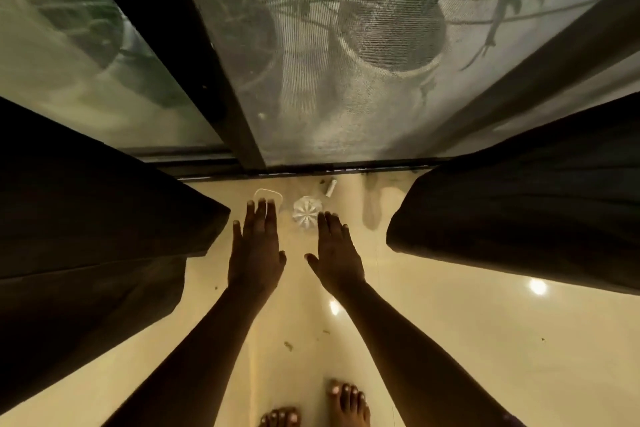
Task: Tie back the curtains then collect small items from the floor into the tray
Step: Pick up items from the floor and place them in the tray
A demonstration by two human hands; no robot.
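Two dark curtains hang either side of a sliding door: the left curtain (104, 211) and the right curtain (519, 204), both drawn apart. My left hand (256, 246) and my right hand (336, 253) stretch forward between them, fingers straight, holding nothing. On the floor by the door track lie a white loop of cord (268, 193), partly behind my left fingertips, a white ribbed round item (304, 211) and a small white cylinder (331, 188). No tray is in view.
A glossy cream floor (450, 340) carries a few dark crumbs (288, 345). Behind the mesh door (346, 80) stand potted plants (391, 31). My bare feet (346, 399) show at the bottom edge.
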